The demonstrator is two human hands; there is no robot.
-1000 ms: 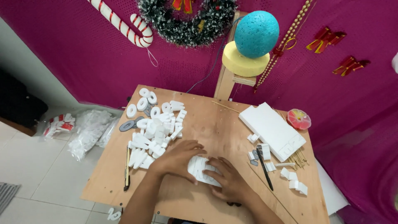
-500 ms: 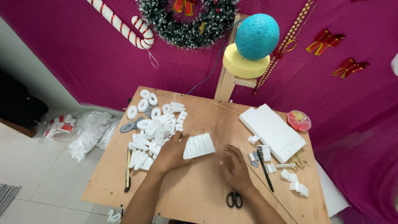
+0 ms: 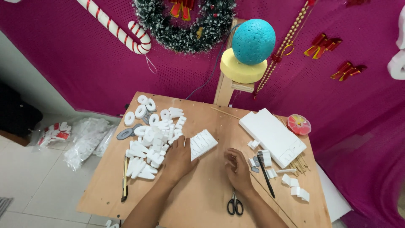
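Observation:
My left hand point(image 3: 179, 158) holds a white foam block point(image 3: 201, 143) with cut slots, tilted up off the wooden table point(image 3: 202, 198) beside a pile of white foam cut-outs point(image 3: 154, 137). My right hand point(image 3: 238, 169) rests flat on the table to the right, fingers loosely curled, holding nothing. Black-handled scissors point(image 3: 235, 204) lie just below my right hand.
A large white foam slab point(image 3: 272, 135) lies at the table's right, with small foam scraps point(image 3: 295, 188), a black pen point(image 3: 265, 173) and thin wooden sticks point(image 3: 298, 164) near it. A craft knife point(image 3: 125, 179) lies at the left edge. A teal ball point(image 3: 253, 41) stands behind on a yellow disc.
Both hands were pressed together on the foam block near the front; my left hand has carried it up and toward the pile, and my right hand has let go and moved right.

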